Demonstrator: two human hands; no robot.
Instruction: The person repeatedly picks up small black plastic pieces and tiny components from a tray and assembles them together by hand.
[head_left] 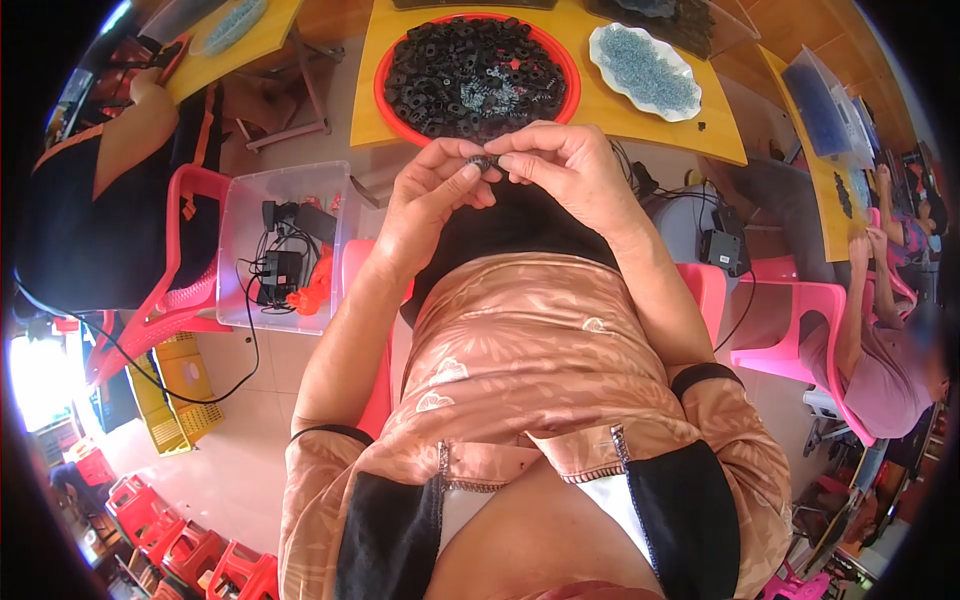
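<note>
My left hand [432, 197] and my right hand [572, 172] meet at the near edge of the table, in front of my waist. Between their pinched fingertips is a small dark part [484, 162] with a ribbed, spring-like look; the fingers partly cover it. Just beyond them, a round red tray [379, 88] holds a heap of black plastic parts [430, 75], with small silvery springs [490, 95] piled among them. To its right lies a white scalloped plate [599, 64] full of tiny bluish-silver pieces [650, 72].
The yellow table [715, 125] bears the tray and plate. A clear bin [232, 240] with black adapters, cables and orange scraps stands at left. A co-worker's arm [140, 135] is beyond it; another person [885, 365] sits far right near pink chairs [800, 340].
</note>
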